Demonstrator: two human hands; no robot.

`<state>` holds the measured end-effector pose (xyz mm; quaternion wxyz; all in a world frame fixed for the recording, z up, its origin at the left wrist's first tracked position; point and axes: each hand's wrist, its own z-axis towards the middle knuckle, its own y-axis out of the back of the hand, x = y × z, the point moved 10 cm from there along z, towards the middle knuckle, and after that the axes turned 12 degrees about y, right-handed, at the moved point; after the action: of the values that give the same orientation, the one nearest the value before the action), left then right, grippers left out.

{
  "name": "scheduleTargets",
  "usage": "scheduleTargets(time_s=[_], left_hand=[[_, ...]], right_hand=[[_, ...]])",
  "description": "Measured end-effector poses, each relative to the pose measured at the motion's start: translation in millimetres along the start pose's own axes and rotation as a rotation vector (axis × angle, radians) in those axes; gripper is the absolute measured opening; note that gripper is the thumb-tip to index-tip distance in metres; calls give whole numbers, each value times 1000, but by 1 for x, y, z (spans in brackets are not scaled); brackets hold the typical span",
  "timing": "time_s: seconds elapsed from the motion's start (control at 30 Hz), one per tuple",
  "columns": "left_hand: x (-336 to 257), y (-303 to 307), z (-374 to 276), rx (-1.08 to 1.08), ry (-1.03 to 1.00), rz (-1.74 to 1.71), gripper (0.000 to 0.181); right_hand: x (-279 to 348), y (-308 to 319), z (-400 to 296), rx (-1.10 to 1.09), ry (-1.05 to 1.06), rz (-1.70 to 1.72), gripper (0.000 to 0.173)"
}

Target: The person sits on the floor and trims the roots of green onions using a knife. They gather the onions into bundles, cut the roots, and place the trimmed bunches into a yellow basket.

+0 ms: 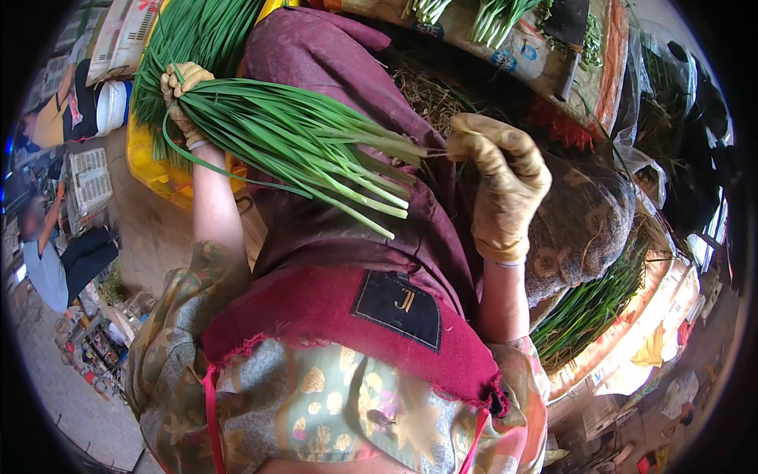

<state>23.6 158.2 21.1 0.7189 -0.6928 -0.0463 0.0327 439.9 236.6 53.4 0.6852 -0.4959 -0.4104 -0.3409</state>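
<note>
My left hand [185, 98], in a soiled cream work glove, grips a bunch of garlic chives [278, 127] by its green leaves. The bunch lies across my lap over a maroon apron [331, 249], pale stem ends pointing right. My right hand [503, 178], gloved too, is just beyond those ends with its thumb and forefinger pinched together. A thin pale strand [437, 153] runs from the stems to these fingertips. Under and behind my left hand, a yellow plastic crate [148, 169] holds many more long chives [201, 35].
At the top, a sack-covered surface [468, 50] carries chive bundles [503, 18] and a broad-bladed knife [568, 74]. Dry trimmings [432, 101] lie below it. A sack of greens [598, 314] stands at right. Two people [50, 266] sit at left near a white crate [90, 181] and bucket [111, 106].
</note>
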Motion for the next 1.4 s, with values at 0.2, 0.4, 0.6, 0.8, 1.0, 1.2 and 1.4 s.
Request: scheduleTargets(time_s=[0.2,0.4,0.6,0.8,1.0,1.2,1.4], left_hand=[[0,-4,-2,-4,-1,0,5],[4,-10,0,6,16,26,11],[10,-39,4,113,21,115,18],[27,-88,20,308,76,216,22],[44,-131,16,501,113,249,23],[59,-150,12,477,124,377,24],[39,-174,-7,890,275,379,14]], right_hand=[[29,81,25,-259,121,237,21],[-44,39,12,548,-112,-699,35],[-49,16,25,483,73,-946,14],[-76,-25,2,594,-320,-251,30],[-105,-27,-37,436,-500,-98,16],[-114,2,-45,-72,-571,227,11],[-123,75,-29,-308,-456,294,26]])
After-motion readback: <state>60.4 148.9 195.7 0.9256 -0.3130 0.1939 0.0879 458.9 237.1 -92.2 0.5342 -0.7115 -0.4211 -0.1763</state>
